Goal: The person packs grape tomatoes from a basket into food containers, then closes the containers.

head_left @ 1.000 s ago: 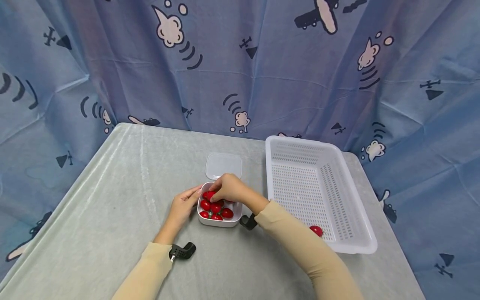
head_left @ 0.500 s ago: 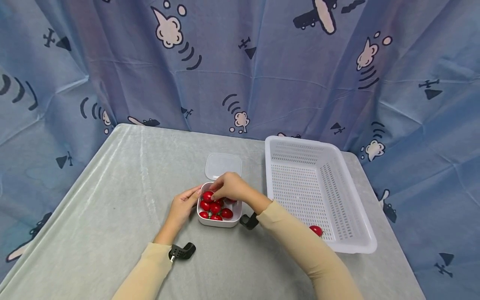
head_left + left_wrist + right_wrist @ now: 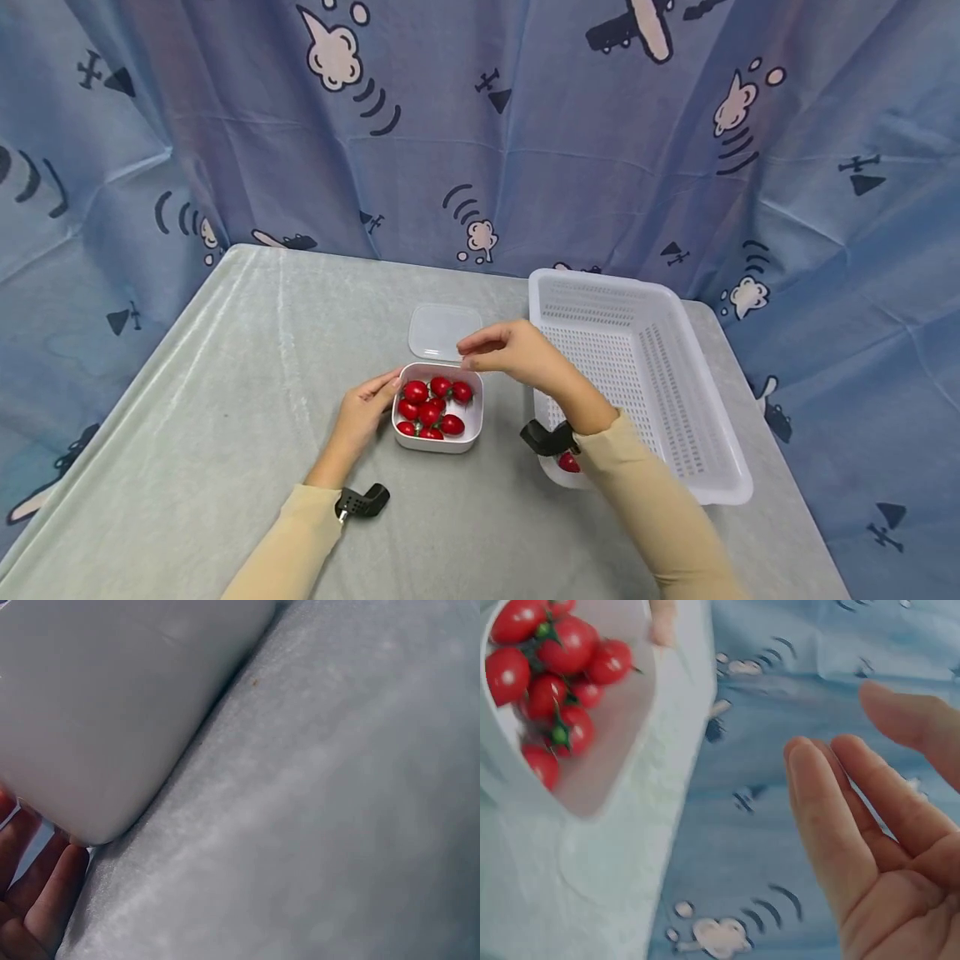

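Several red cherry tomatoes (image 3: 430,412) with green stems lie in a small white box (image 3: 438,446) at the middle of the table. Against the box's left wall rests my left hand (image 3: 360,421), its fingers fairly straight. The left wrist view shows those fingers (image 3: 56,896) touching the box's lower corner. My right hand (image 3: 525,358) hovers beyond the box's back right corner. Nothing lies between its loosely spread fingers in the right wrist view. One more tomato (image 3: 569,462) sits in the white basket (image 3: 663,400), partly covered by my right wrist camera.
A clear flat lid (image 3: 438,327) lies on the table just behind the box. The large perforated basket stands to the right, with my right forearm (image 3: 645,492) crossing its near left side. A blue patterned curtain (image 3: 420,142) hangs behind the table.
My right hand has let go of a tomato in the box and moved up and right, away from it. The tomatoes it covered now show. My left hand stays at the box.
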The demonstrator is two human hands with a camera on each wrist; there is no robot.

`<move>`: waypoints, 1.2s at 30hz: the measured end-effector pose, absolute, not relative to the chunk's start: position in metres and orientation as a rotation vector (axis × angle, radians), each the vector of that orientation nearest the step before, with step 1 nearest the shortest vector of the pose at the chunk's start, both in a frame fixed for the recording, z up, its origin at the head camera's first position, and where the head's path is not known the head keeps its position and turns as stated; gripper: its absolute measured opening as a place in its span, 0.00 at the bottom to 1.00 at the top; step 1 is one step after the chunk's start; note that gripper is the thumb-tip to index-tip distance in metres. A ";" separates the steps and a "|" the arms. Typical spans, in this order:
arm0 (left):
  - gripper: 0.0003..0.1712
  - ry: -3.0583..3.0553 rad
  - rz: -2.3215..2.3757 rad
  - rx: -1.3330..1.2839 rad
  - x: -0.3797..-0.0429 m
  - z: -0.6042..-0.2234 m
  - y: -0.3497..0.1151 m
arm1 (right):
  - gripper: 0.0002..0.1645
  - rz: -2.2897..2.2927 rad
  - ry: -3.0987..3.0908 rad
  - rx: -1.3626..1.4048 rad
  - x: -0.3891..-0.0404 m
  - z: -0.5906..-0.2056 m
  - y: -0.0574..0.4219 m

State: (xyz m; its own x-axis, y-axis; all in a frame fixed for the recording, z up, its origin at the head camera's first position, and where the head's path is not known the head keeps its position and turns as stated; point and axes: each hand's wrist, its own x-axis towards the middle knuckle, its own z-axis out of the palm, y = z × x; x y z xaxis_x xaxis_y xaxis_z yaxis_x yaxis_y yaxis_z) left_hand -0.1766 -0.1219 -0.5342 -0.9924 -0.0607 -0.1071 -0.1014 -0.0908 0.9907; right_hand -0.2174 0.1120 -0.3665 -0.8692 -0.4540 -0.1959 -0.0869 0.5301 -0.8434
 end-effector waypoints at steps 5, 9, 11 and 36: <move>0.20 2.106 2.291 -0.175 -0.177 -0.534 -0.123 | 0.20 -1.338 2.414 -0.352 -0.215 -0.350 0.142; 0.20 2.107 2.291 -0.167 -0.176 -0.532 -0.121 | 0.21 -1.356 2.434 -0.302 -0.216 -0.347 0.169; 0.21 2.104 2.288 -0.160 -0.176 -0.532 -0.121 | 0.21 -1.317 2.450 -0.313 -0.218 -0.348 0.186; 0.21 2.095 2.286 -0.174 -0.177 -0.535 -0.121 | 0.26 -1.035 2.248 -0.353 -0.235 -0.400 0.278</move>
State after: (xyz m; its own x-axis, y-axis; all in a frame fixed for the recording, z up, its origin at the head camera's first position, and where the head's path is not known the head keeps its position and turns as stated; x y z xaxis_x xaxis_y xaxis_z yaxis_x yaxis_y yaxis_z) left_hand -0.1770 -0.1213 -0.5346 -0.9930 -0.0491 -0.1070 -0.1024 -0.0895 0.9907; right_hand -0.2349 0.2777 -0.4003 -0.7650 -0.4768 -0.4330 0.0192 0.6552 -0.7553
